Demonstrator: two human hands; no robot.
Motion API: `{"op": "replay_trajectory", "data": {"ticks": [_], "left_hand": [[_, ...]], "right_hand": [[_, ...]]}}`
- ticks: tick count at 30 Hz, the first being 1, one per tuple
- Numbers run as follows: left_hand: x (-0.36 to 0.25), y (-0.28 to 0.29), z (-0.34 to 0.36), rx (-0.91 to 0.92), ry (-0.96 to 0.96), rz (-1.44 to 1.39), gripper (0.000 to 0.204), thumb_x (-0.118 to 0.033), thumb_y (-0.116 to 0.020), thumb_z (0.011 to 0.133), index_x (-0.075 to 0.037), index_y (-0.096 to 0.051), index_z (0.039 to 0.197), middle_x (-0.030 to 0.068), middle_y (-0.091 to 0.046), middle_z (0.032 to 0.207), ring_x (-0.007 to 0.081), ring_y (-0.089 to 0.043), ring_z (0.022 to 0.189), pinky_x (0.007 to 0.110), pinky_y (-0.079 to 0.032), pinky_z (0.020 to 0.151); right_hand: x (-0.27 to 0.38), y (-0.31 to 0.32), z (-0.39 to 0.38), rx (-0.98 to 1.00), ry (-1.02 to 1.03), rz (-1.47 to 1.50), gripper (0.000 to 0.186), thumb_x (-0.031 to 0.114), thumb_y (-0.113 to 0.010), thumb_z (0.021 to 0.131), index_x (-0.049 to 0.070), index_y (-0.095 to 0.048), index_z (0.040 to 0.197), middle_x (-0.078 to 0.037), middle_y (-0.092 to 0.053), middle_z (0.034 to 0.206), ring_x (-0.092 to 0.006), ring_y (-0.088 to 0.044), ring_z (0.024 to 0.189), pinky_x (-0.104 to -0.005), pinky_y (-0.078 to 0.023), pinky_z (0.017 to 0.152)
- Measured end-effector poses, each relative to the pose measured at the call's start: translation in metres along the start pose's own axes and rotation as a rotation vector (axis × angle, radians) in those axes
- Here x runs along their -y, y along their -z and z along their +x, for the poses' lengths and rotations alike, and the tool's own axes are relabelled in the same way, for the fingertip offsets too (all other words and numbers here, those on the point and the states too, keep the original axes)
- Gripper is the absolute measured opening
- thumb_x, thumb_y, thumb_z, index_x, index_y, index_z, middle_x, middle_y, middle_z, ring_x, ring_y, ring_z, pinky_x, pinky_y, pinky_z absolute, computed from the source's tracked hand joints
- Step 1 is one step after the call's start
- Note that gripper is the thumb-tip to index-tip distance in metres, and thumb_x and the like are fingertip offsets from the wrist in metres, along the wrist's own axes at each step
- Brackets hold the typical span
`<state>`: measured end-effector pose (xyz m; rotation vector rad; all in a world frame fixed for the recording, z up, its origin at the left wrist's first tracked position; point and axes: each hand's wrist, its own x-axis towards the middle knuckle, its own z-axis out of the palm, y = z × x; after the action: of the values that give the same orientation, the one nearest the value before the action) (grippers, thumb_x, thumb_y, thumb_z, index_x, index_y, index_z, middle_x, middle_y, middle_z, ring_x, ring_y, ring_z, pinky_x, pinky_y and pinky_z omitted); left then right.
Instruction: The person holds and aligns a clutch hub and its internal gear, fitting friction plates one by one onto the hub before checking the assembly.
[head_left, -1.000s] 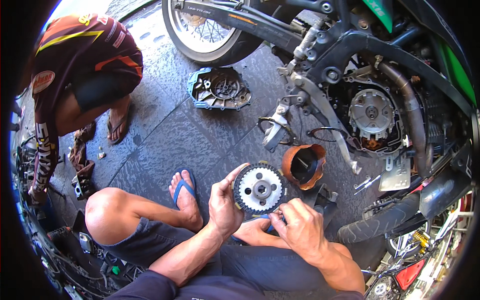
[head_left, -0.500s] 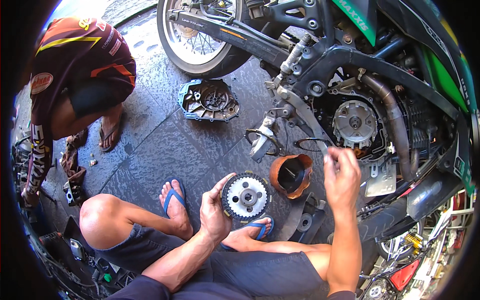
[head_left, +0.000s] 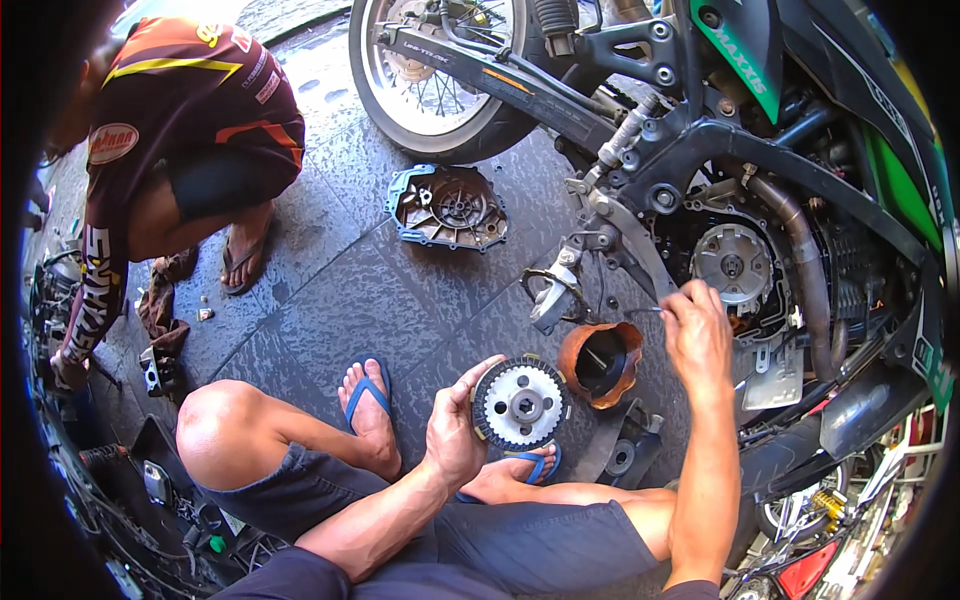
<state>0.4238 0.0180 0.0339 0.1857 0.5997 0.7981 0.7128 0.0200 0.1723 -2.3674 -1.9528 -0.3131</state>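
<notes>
My left hand grips a clutch hub with stacked plates by its left edge, its silvery toothed face turned up. Further right, my right hand is closed, fingertips pinching a thin dark ring that shows almost edge-on. Just below that ring stands a rusty-orange, cut-open container, dark inside. Beyond the right hand, the motorcycle's clutch basket sits exposed in the open engine case.
A removed engine cover lies on the dark tiled floor. A swingarm and rear wheel are beyond it. Another person bends over at the left, near a brown rag. A metal part lies near my sandalled foot.
The ring at my right hand showed as an open loop and now appears as a thin line. The view has shifted; the clutch hub stays in my left hand.
</notes>
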Motion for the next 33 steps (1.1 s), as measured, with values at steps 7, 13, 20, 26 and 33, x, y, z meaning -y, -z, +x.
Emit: {"op": "replay_trajectory", "data": {"ticks": [7, 13, 20, 26, 33], "left_hand": [[0.002, -0.002, -0.003, 0.055, 0.05, -0.051, 0.059, -0.033, -0.029, 0.107, 0.004, -0.047, 0.15, 0.0158, -0.058, 0.147, 0.0275, -0.054, 0.137, 0.042, -0.039, 0.12], [0.006, -0.003, -0.001, 0.048, 0.087, -0.067, 0.06, -0.033, -0.025, 0.107, 0.003, -0.048, 0.15, 0.0166, -0.058, 0.147, 0.0287, -0.055, 0.137, 0.045, -0.041, 0.12], [0.009, -0.004, -0.006, 0.045, 0.124, -0.037, 0.06, -0.033, -0.03, 0.105, 0.002, -0.047, 0.151, 0.0159, -0.057, 0.148, 0.0282, -0.054, 0.138, 0.044, -0.04, 0.12], [0.011, -0.006, -0.009, 0.095, 0.156, -0.017, 0.062, -0.036, -0.034, 0.104, 0.002, -0.046, 0.152, 0.0165, -0.054, 0.151, 0.0279, -0.051, 0.141, 0.044, -0.036, 0.122], [0.007, -0.009, -0.01, 0.099, 0.125, -0.006, 0.06, -0.035, -0.034, 0.106, 0.001, -0.046, 0.152, 0.0153, -0.056, 0.149, 0.0271, -0.053, 0.138, 0.042, -0.039, 0.12]], "right_hand": [[-0.027, 0.055, -0.036, 0.158, -0.147, 0.154, 0.007, 0.004, -0.073, 0.085, 0.0, -0.074, 0.091, -0.015, -0.069, 0.09, -0.0359, -0.065, 0.089, -0.0439, -0.051, 0.083], [-0.038, 0.073, -0.062, 0.164, -0.399, 0.456, 0.016, 0.003, -0.074, 0.084, -0.008, -0.071, 0.094, -0.006, -0.064, 0.08, -0.012, -0.056, 0.071, -0.0312, -0.046, 0.066], [-0.014, 0.09, -0.085, 0.192, -0.607, 0.779, 0.012, 0.005, -0.077, 0.089, -0.005, -0.072, 0.09, 0.0, -0.065, 0.078, -0.0062, -0.054, 0.071, -0.0256, -0.044, 0.065], [0.07, 0.061, -0.084, -0.201, 0.116, 0.437, 0.016, 0.012, -0.08, 0.088, -0.002, -0.073, 0.092, -0.011, -0.068, 0.082, -0.0214, -0.066, 0.069, -0.0314, -0.052, 0.057], [0.118, 0.036, -0.102, -0.052, 0.585, 0.323, 0.035, 0.034, -0.083, 0.082, 0.002, -0.073, 0.091, -0.002, -0.062, 0.076, -0.0133, -0.061, 0.062, -0.0273, -0.049, 0.053]]}}
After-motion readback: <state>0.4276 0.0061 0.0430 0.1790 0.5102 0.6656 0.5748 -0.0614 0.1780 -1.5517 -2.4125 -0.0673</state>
